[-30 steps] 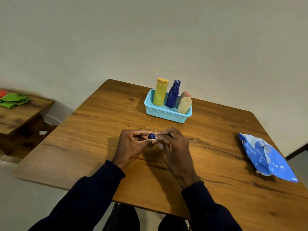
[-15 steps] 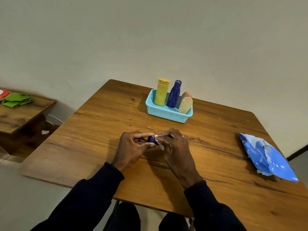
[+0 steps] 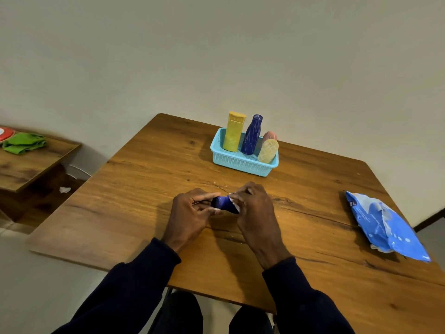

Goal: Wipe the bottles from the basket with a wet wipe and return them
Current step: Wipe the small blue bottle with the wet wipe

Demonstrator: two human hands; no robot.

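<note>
— Four counted in the light blue basket (image 3: 240, 163) at the far side of the table (image 3: 144, 189): yellow bottle (image 3: 233, 133), tall blue bottle (image 3: 251, 136), pink bottle (image 3: 270, 135), cream bottle (image 3: 268, 151). Why parked there?

— Waiting a turn or wiped already; cannot tell which. Set standing or leaning together, within reach yet clear of the working spot.

— And out in front, low over the near middle of the table?

— Gripping a small dark blue bottle (image 3: 224, 204) sideways between both hands. Pinched at one end by the left hand (image 3: 191, 214), thumb and fingers curled round it. Laid sideways, seemingly, to offer the whole body to the wipe.

— And the right hand (image 3: 256, 210)?

— Curled over the other end, pressing a white wet wipe (image 3: 235, 205) against the bottle, with just a corner of white peeking past the fingers. Held so, likely, for rubbing along the side against the left hand's steadying or twisting.

— Resting on the wood?

— Hard to say; hidden beneath the hands.

— And the blue pack (image 3: 385, 227) at the right?

— Lying flat near the right edge, well apart from the hands; handy for pulling a fresh wipe. Cannot tell whether open or sealed.

— Off to the left?

— Only a lower side table (image 3: 29, 167) with a green cloth (image 3: 22, 143) on it; no part in this job, by the look.

— Progress?

— Judged mid-wipe on this one; return to the basket not yet done.
</note>
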